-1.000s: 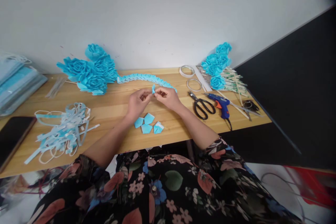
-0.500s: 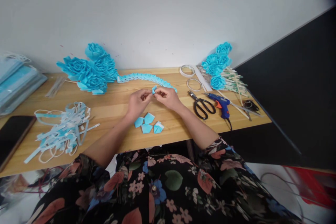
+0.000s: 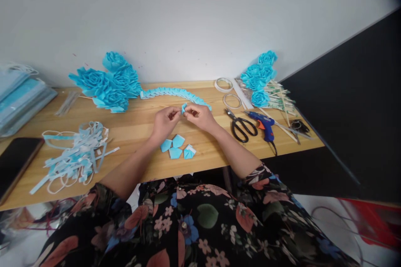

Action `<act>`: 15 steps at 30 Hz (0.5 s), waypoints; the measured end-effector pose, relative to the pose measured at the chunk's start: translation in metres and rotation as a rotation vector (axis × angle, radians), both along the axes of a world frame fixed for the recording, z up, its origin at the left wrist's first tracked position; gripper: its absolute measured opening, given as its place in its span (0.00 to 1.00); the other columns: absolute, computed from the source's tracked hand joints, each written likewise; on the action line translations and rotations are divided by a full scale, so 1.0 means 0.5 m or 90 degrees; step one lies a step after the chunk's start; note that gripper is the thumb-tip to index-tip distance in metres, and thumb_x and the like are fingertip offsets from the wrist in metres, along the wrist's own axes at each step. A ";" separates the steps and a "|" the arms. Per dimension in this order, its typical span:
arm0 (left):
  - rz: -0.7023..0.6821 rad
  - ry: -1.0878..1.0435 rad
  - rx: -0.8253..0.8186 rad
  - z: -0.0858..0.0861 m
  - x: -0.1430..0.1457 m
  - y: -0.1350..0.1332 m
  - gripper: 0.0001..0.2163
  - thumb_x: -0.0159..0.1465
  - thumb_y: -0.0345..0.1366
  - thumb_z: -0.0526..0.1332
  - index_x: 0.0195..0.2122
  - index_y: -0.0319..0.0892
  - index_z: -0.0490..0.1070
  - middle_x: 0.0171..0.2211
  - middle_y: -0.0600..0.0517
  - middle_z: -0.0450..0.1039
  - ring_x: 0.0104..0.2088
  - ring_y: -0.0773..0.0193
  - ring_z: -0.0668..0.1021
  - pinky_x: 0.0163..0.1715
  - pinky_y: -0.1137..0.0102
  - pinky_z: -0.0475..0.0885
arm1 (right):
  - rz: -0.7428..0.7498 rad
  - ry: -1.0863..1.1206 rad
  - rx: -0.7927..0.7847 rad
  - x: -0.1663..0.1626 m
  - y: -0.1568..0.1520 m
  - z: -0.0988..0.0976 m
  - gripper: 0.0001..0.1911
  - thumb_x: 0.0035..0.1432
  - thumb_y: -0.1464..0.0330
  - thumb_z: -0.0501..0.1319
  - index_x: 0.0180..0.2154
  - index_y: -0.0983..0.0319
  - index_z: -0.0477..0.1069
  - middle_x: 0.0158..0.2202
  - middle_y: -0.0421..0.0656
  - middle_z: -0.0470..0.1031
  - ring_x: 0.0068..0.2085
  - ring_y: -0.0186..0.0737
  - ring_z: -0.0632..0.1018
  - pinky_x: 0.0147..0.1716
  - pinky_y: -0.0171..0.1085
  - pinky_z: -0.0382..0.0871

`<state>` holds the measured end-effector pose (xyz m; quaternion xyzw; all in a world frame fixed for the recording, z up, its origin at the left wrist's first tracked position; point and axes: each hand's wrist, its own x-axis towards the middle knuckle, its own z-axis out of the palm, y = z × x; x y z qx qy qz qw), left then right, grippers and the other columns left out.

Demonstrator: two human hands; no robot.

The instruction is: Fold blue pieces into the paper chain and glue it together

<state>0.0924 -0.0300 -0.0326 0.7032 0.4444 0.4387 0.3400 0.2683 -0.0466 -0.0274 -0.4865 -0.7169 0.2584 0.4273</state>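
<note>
Between my two hands is a small folded blue piece (image 3: 184,108), pinched at the fingertips just above the table. My left hand (image 3: 166,122) is closed on its left side. On the other side, my right hand (image 3: 200,117) grips it with thumb and fingers. Several folded blue pieces (image 3: 175,152) lie on the wood below my hands, one of them with a white edge (image 3: 189,152). Behind my hands curves a chain of overlapping blue folds (image 3: 175,92). Fingers partly hide the held piece.
Blue flowers (image 3: 114,83) stand at the back left, more flowers (image 3: 258,75) at the back right. To the right lie scissors (image 3: 240,125), a glue gun (image 3: 265,124) and tape rolls (image 3: 223,85). Strip scraps (image 3: 75,154), a phone (image 3: 19,162) and packed masks (image 3: 23,96) occupy the left.
Both hands stay almost in the same place with the small blue piece between them. The whole view has shifted very slightly.
</note>
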 end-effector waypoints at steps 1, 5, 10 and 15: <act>-0.001 0.001 -0.001 -0.001 0.000 0.001 0.07 0.59 0.36 0.59 0.30 0.41 0.76 0.28 0.53 0.77 0.28 0.67 0.73 0.30 0.72 0.67 | 0.000 0.007 -0.010 0.000 0.000 0.001 0.06 0.55 0.66 0.59 0.28 0.61 0.70 0.27 0.38 0.71 0.28 0.32 0.68 0.31 0.33 0.62; 0.015 -0.005 -0.010 0.004 -0.004 0.010 0.08 0.59 0.37 0.59 0.31 0.41 0.75 0.27 0.54 0.75 0.26 0.68 0.72 0.29 0.72 0.65 | -0.020 0.072 -0.064 0.009 0.006 0.006 0.10 0.55 0.61 0.61 0.29 0.61 0.72 0.27 0.39 0.73 0.28 0.33 0.69 0.30 0.34 0.61; 0.124 -0.009 0.048 0.086 -0.056 0.024 0.08 0.61 0.38 0.59 0.29 0.42 0.73 0.24 0.55 0.72 0.26 0.68 0.70 0.28 0.72 0.64 | -0.021 0.202 -0.098 0.025 0.017 -0.001 0.13 0.55 0.58 0.62 0.30 0.61 0.71 0.28 0.39 0.74 0.29 0.33 0.70 0.31 0.34 0.63; 0.191 0.147 0.144 0.190 -0.200 -0.016 0.08 0.61 0.40 0.62 0.31 0.43 0.76 0.26 0.57 0.73 0.28 0.68 0.72 0.32 0.72 0.66 | -0.012 0.266 -0.129 0.022 0.015 0.003 0.14 0.54 0.56 0.63 0.30 0.61 0.71 0.28 0.39 0.73 0.29 0.33 0.71 0.31 0.33 0.66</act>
